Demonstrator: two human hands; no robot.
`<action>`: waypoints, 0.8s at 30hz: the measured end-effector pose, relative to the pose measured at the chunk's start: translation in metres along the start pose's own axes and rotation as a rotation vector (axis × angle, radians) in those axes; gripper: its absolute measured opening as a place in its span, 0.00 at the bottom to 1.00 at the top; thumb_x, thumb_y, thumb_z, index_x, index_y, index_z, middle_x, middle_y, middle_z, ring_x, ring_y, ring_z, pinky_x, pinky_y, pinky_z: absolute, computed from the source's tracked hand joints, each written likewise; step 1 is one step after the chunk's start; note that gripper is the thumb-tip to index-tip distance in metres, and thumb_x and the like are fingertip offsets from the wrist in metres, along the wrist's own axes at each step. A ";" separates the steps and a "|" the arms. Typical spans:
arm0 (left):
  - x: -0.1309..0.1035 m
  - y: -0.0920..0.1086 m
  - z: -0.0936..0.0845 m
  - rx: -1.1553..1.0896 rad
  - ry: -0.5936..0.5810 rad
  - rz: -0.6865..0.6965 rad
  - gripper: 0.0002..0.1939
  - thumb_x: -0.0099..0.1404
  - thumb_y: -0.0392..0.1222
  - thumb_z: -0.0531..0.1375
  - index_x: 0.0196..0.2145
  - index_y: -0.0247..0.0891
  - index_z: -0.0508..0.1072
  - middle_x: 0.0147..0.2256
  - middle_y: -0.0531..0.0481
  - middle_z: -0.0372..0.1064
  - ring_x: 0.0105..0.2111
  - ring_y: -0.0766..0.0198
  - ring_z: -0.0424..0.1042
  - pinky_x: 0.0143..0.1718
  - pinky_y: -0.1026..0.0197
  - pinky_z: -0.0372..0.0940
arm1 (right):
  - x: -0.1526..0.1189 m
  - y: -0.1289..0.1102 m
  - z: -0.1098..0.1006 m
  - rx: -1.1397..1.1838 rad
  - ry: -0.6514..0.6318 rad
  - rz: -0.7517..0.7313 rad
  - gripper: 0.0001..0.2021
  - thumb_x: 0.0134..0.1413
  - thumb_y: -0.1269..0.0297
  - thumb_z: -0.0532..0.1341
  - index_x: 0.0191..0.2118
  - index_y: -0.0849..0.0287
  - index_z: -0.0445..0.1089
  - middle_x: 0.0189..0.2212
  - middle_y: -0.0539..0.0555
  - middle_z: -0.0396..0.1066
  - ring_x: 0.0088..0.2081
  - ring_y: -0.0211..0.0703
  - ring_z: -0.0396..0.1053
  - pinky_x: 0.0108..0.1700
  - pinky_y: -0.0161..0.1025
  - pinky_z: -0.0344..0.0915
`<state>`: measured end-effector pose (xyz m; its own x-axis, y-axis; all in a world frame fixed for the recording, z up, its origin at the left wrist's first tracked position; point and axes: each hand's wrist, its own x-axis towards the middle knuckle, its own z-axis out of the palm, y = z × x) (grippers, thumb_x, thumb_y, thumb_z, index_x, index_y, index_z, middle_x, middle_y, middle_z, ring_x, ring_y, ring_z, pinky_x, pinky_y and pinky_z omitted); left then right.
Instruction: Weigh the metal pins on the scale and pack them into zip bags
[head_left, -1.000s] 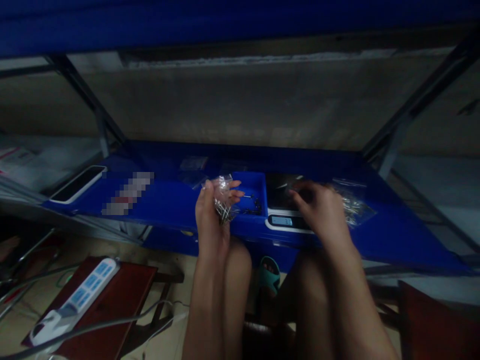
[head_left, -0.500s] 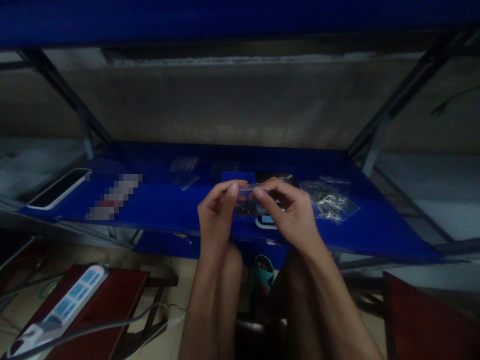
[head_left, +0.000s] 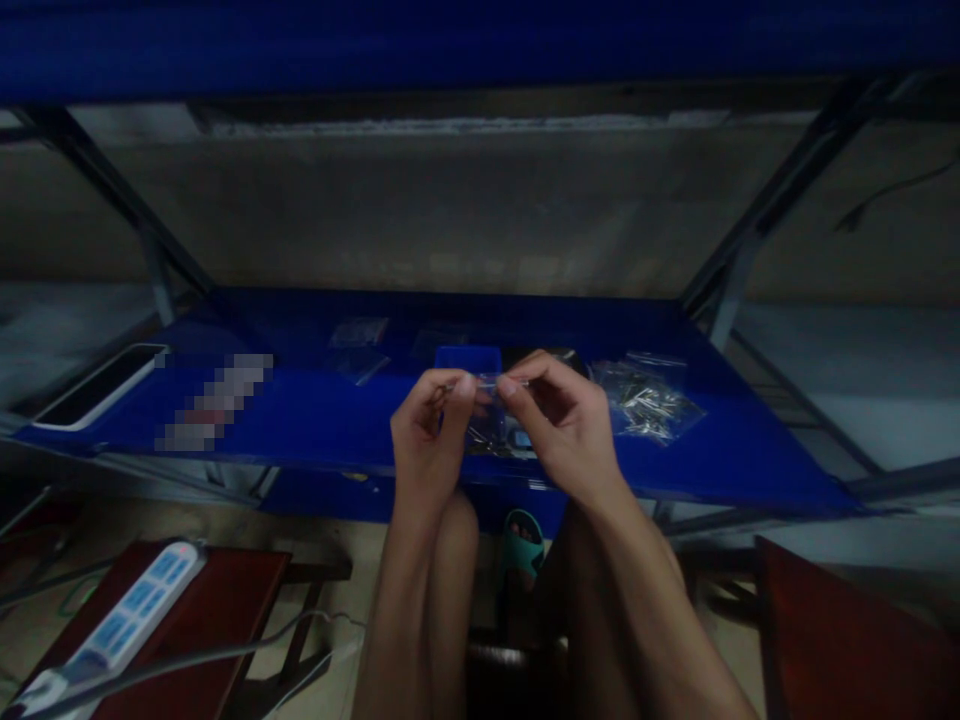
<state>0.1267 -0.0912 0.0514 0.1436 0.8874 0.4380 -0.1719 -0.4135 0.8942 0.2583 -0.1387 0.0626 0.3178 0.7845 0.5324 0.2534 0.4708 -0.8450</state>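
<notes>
Between my two hands hangs a small clear zip bag [head_left: 487, 415] with some small dark metal pieces low in it. My left hand [head_left: 433, 425] pinches the bag's top edge at its left end, thumb against fingers. At the right end of that edge my right hand [head_left: 564, 420] pinches in the same way. Behind the bag stand a blue tray [head_left: 469, 358] and a dark device partly covered by my right hand, its small lit display [head_left: 520, 438] showing below. Right of my right hand lies a larger clear bag of shiny metal pins [head_left: 651, 405].
Several flat clear bags [head_left: 360, 345] lie on the blue table [head_left: 300, 420]. A phone-like device [head_left: 101, 385] and a blurred-out item [head_left: 217, 400] are at the left. Below, a power strip [head_left: 142, 600] rests on a red-brown stool [head_left: 247, 590]. A blue shelf [head_left: 480, 50] hangs overhead.
The view has shifted slightly, so the table's things sit a little further left. Both hands keep their pinch on the zip bag, and the small display now shows more to the left, through the bag.
</notes>
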 end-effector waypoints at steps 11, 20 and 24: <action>-0.001 -0.003 -0.006 0.088 -0.031 0.087 0.16 0.69 0.54 0.67 0.32 0.41 0.73 0.28 0.54 0.70 0.27 0.67 0.68 0.30 0.64 0.63 | -0.002 -0.001 0.003 -0.024 -0.048 -0.020 0.08 0.65 0.61 0.67 0.33 0.55 0.74 0.31 0.50 0.71 0.33 0.38 0.69 0.36 0.38 0.66; -0.001 -0.007 0.000 0.044 0.119 0.086 0.13 0.67 0.51 0.69 0.32 0.39 0.76 0.27 0.54 0.73 0.26 0.68 0.71 0.30 0.65 0.66 | -0.002 0.005 0.016 0.180 0.153 0.145 0.07 0.55 0.60 0.74 0.32 0.55 0.78 0.30 0.49 0.77 0.31 0.38 0.73 0.34 0.36 0.70; -0.001 -0.008 0.010 -0.164 0.210 -0.049 0.13 0.66 0.50 0.70 0.31 0.39 0.77 0.28 0.53 0.76 0.28 0.67 0.74 0.34 0.65 0.68 | -0.003 0.003 0.021 0.238 0.183 0.220 0.07 0.55 0.59 0.73 0.32 0.54 0.78 0.30 0.49 0.77 0.32 0.39 0.74 0.37 0.37 0.71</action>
<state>0.1374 -0.0911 0.0451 -0.0467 0.9353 0.3507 -0.3280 -0.3460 0.8790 0.2391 -0.1313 0.0578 0.5047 0.8023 0.3188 -0.0516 0.3966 -0.9165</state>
